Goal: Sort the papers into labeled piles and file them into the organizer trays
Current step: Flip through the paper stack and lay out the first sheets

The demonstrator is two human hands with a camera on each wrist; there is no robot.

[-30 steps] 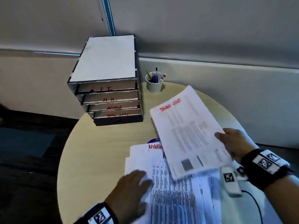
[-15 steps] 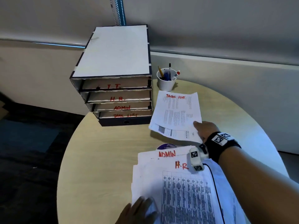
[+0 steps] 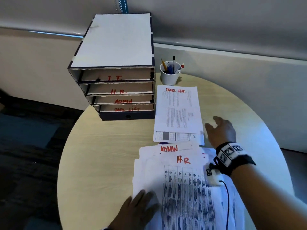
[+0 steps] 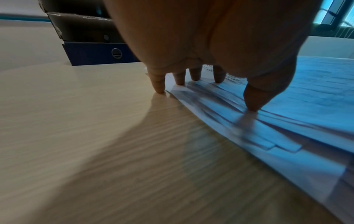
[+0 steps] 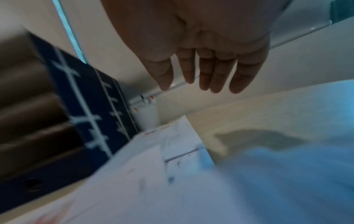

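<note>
A cardboard organizer (image 3: 116, 70) with trays marked I.T., H.R., ADMIN and TASK LIST stands at the table's back left. A small pile headed TASK LIST (image 3: 178, 112) lies flat right beside it. Nearer me lies a loose stack with an H.R. sheet (image 3: 182, 188) on top and an ADMIN sheet (image 3: 167, 148) peeking out behind. My right hand (image 3: 219, 128) hovers just right of the TASK LIST pile, fingers (image 5: 216, 75) straight, holding nothing. My left hand (image 3: 139, 211) presses spread fingertips (image 4: 159, 86) on the stack's left edge (image 4: 220, 115) and the table.
A white cup (image 3: 169, 74) of pens stands behind the TASK LIST pile, right of the organizer. The round wooden table (image 3: 99, 163) ends close to a low wall at the back and right. Dark floor lies to the left.
My right hand carried the TASK LIST sheet from above the stack to the spot beside the organizer, laid it down and let go. The left hand slid back along the stack's left edge.
</note>
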